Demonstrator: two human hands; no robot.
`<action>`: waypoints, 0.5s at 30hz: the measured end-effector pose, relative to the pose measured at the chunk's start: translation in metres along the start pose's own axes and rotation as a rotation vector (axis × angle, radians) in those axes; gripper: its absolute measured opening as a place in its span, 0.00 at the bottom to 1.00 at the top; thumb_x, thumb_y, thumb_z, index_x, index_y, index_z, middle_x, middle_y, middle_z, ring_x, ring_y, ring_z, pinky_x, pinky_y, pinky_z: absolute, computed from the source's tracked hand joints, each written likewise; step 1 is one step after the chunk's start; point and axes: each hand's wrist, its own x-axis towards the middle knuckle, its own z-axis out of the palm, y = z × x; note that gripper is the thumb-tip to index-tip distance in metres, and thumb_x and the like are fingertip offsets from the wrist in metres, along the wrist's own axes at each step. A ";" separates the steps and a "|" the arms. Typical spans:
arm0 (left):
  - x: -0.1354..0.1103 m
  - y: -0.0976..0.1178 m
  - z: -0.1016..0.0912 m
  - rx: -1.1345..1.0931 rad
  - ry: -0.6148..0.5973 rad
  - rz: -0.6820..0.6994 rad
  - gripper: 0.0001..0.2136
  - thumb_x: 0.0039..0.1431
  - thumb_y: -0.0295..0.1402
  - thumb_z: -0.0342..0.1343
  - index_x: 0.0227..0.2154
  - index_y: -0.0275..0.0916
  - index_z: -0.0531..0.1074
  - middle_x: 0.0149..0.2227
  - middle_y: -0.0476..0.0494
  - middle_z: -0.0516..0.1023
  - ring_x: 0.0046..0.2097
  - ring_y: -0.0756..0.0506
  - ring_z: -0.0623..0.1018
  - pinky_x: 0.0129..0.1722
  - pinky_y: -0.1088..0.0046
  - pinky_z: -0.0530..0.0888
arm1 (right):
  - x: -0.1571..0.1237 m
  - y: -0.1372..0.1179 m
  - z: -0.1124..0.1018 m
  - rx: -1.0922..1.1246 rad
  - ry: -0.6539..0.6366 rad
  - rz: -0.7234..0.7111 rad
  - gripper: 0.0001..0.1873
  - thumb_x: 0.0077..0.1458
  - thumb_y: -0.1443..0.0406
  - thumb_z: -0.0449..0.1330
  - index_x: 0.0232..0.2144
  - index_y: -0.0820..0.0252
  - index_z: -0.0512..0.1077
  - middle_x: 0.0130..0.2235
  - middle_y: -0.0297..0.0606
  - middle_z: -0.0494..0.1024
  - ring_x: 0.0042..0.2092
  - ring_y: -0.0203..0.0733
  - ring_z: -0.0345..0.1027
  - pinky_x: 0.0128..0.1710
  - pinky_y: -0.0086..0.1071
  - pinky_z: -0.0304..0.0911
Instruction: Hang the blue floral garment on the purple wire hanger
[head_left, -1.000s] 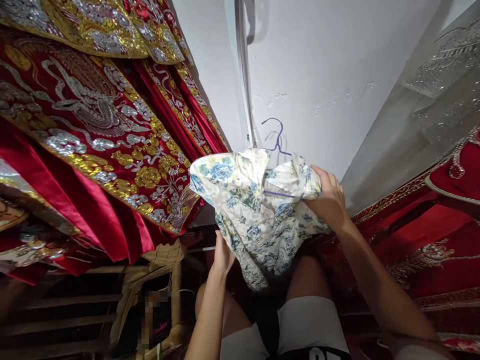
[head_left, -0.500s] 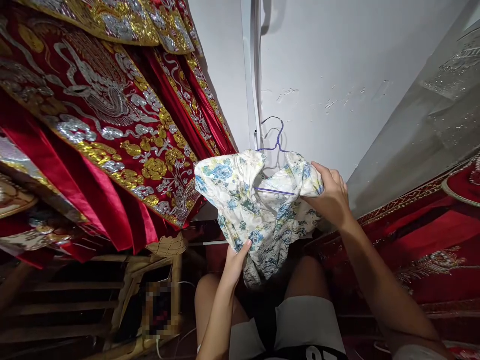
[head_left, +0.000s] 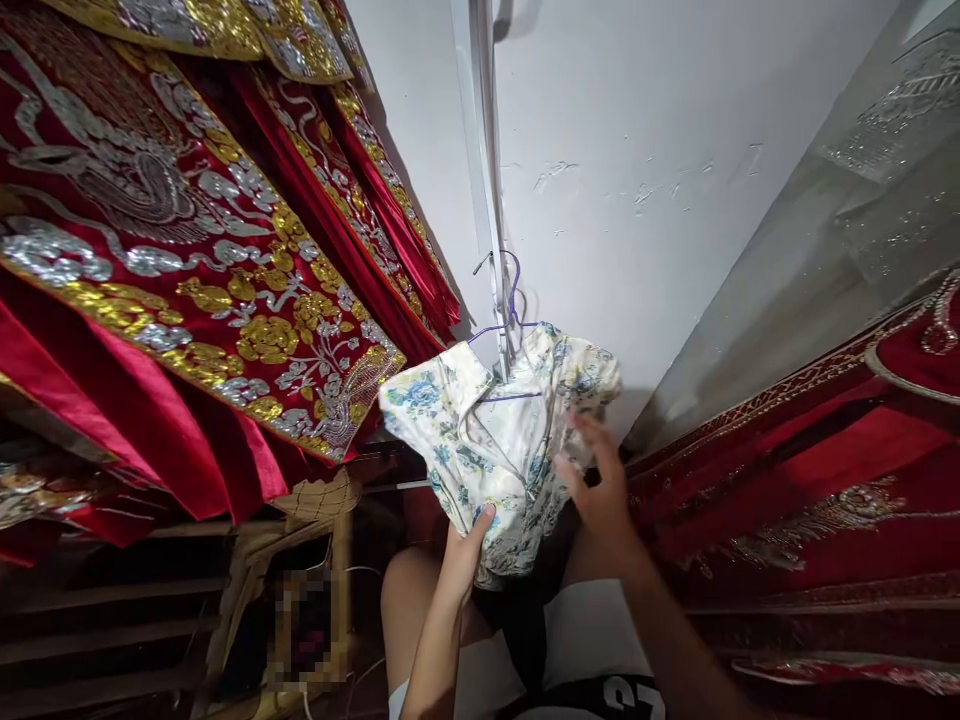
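A white short-sleeved shirt (head_left: 450, 430) with blue and yellow flowers sits on a thin purple hanger (head_left: 514, 290), in front of a white wall. The hanger's hook rises above the collar, beside a narrow pale upright strip (head_left: 480, 150). My left hand (head_left: 466, 555) grips the shirt's lower left side, thumb on the front and fingers hidden behind the cloth. At the right side, under the sleeve, my right hand (head_left: 600, 480) has its thumb and fingers apart, slightly blurred. Whether its fingertips touch the cloth I cannot tell.
Red cloth (head_left: 247, 300) with gold and silver embroidery hangs at the left. More embroidered red fabric (head_left: 825, 500) lies to the right, below a translucent sheet (head_left: 885, 170). A wooden or bamboo frame (head_left: 337, 560) stands low at left, with a pixelated patch on it.
My right hand has let go of the right sleeve and moved down and left. The shirt and hanger have shifted slightly left and down in view. My left hand keeps its hold.
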 end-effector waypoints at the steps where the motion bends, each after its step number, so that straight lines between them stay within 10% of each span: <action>1: -0.001 -0.001 0.000 0.010 -0.008 -0.005 0.40 0.46 0.49 0.73 0.62 0.41 0.71 0.63 0.34 0.73 0.69 0.32 0.67 0.71 0.54 0.60 | -0.018 0.004 0.011 0.074 -0.050 0.150 0.14 0.64 0.56 0.58 0.47 0.56 0.73 0.49 0.45 0.78 0.53 0.52 0.72 0.54 0.44 0.67; 5: -0.005 0.001 -0.001 0.059 -0.062 -0.017 0.38 0.47 0.49 0.72 0.61 0.41 0.72 0.63 0.34 0.74 0.69 0.33 0.66 0.71 0.53 0.59 | -0.060 0.017 0.042 0.376 -0.362 0.536 0.23 0.65 0.45 0.53 0.27 0.55 0.63 0.23 0.31 0.67 0.26 0.39 0.62 0.28 0.33 0.60; 15: -0.013 -0.008 -0.001 0.012 0.082 0.049 0.40 0.47 0.49 0.72 0.63 0.41 0.69 0.62 0.36 0.75 0.66 0.33 0.71 0.68 0.55 0.65 | -0.049 0.020 0.042 0.340 -0.676 0.488 0.22 0.66 0.49 0.50 0.25 0.55 0.60 0.23 0.30 0.66 0.27 0.36 0.60 0.33 0.32 0.55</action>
